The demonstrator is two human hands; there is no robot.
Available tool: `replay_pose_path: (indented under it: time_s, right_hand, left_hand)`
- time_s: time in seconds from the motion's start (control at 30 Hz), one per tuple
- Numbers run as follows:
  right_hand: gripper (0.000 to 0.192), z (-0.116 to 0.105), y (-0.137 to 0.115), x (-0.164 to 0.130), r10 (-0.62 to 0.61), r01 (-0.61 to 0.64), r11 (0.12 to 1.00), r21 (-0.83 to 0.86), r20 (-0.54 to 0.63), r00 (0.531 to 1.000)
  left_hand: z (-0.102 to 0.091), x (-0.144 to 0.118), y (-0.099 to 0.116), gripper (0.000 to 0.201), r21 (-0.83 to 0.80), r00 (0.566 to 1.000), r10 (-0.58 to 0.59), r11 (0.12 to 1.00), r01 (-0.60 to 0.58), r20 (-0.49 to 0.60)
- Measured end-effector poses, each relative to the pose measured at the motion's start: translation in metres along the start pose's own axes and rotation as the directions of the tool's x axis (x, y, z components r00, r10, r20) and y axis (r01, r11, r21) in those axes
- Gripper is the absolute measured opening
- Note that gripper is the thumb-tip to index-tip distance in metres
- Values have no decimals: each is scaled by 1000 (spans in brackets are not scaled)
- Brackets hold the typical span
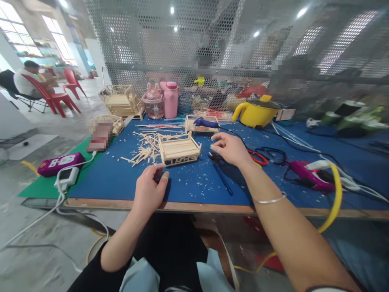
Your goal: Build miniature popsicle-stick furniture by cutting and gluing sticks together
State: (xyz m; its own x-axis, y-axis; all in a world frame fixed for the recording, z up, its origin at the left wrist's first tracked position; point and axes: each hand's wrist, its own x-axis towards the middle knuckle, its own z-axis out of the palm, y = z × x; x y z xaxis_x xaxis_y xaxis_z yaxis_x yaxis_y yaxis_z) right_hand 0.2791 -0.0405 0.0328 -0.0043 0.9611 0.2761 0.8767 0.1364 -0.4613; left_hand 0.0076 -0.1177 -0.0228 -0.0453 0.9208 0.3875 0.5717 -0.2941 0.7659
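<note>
While both hands (pixel 232 149) gape slightly over the blue tabletop (pixel 188 187), red chairs (pixel 57 98) dot the grey floor (pixel 13 202).

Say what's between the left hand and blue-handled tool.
Left hand to blue-handled tool: head view shows only blue tabletop with small pale scraps.

Bright daylight from windows (pixel 13 25) at left, glaring lamps (pixel 302 12) overhead, soft shadows, right edge blurred, stretched
</note>
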Motion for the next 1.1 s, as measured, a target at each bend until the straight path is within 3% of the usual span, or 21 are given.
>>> replay_pose_path:
  time_s: [0.13, 0.27, 0.3, 0.37, 0.43, 0.5, 0.6, 0.67, 0.73, 0.8, 0.87, 1.0, 1.1]
  right_hand:
    - [15, 13, -22, -32, -81, 55, 968, 247, 96, 992]
    - [11, 27, -41, -52, -228, 201, 965, 171, 158, 961]
    - [13, 28, -43, -55, -258, 236, 962, 140, 164, 952]
    - [12, 28, -44, -59, -277, 263, 960, 101, 169, 946]
    - [9, 26, -43, -63, -240, 225, 969, 107, 162, 957]
    - [6, 25, -41, -66, -176, 151, 976, 160, 154, 972]
    - [4, 25, -38, -71, -91, 48, 966, 254, 160, 983]
    - [9, 26, -37, -73, -47, -2, 953, 302, 155, 987]
    - [13, 27, -35, -75, -20, -29, 941, 337, 141, 990]
    - [9, 28, -32, -76, -3, -45, 934, 354, 134, 991]
    - [5, 28, -31, -77, 0, -45, 929, 368, 123, 992]
    - [10, 27, -37, -80, 4, -18, 901, 434, 33, 999]
    - [14, 29, -45, -81, 56, -41, 821, 569, -9, 998]
  left_hand:
    - [2, 0, -2, 26, -29, 999, -22, 999, 21, -33]
    - [-5, 10, -2, 36, -143, 993, -91, 987, 79, -80]
    - [-9, 15, -1, 37, -147, 994, -67, 988, 53, -91]
    - [-20, 31, 5, 38, -63, 991, 92, 993, -99, -98]
    - [-30, 50, 14, 32, 99, 955, 295, 950, -295, 17]
    - [-35, 70, 22, 30, 217, 881, 410, 861, -459, 238]
    - [-32, 95, 27, 30, 297, 756, 431, 733, -612, 492]
    - [-28, 105, 26, 28, 324, 710, 420, 679, -659, 565]
    - [-25, 112, 24, 27, 338, 693, 417, 652, -679, 588]
    - [-23, 115, 24, 27, 348, 698, 408, 651, -675, 589]
    - [-23, 115, 28, 27, 364, 736, 392, 680, -636, 552]
    - [-24, 108, 42, 26, 330, 872, 304, 837, -437, 384]
    - [-22, 100, 51, 24, 219, 955, 171, 949, -226, 242]
